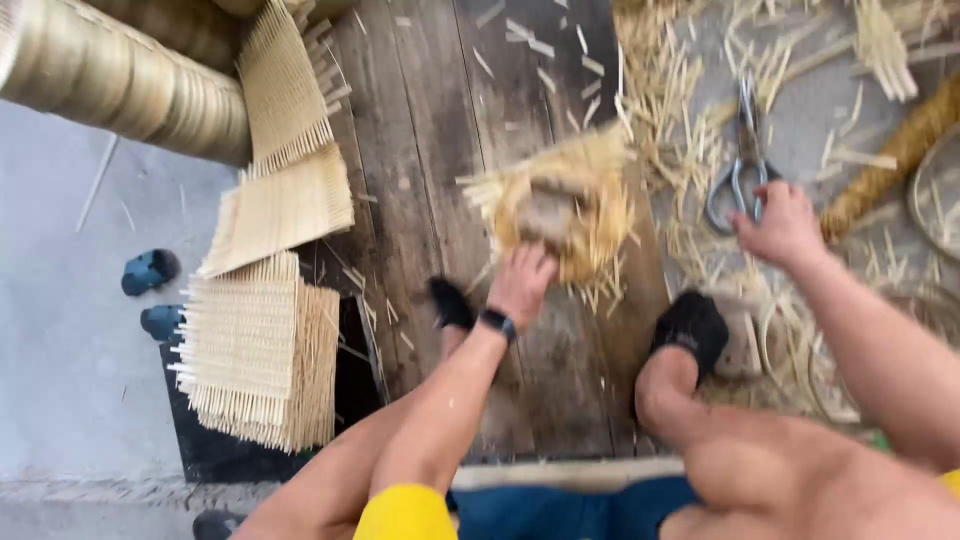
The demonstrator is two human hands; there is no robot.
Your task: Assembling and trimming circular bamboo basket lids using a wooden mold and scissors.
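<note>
My left hand (pixel 520 283) has its fingers curled onto the near edge of one small, half-woven straw piece (pixel 560 205), blurred, lying on the dark wooden boards (pixel 430 130) just ahead of my two black-socked feet. Its loose strip ends fan out mostly to the left and upward; the piece is roundish, so I cannot tell a long axis. My right hand (pixel 780 228) is loosely closed at the loop handles of one pair of metal scissors (pixel 745 160), touching them; whether it actually grips them I cannot tell. The scissors' long axis runs straight away from me, blades pointing up-frame. Three flat woven mats (pixel 265 290) lie stacked to the left, beside two blue shoes (pixel 150 270). One twisted straw rope (pixel 895 155) slants at right.
</note>
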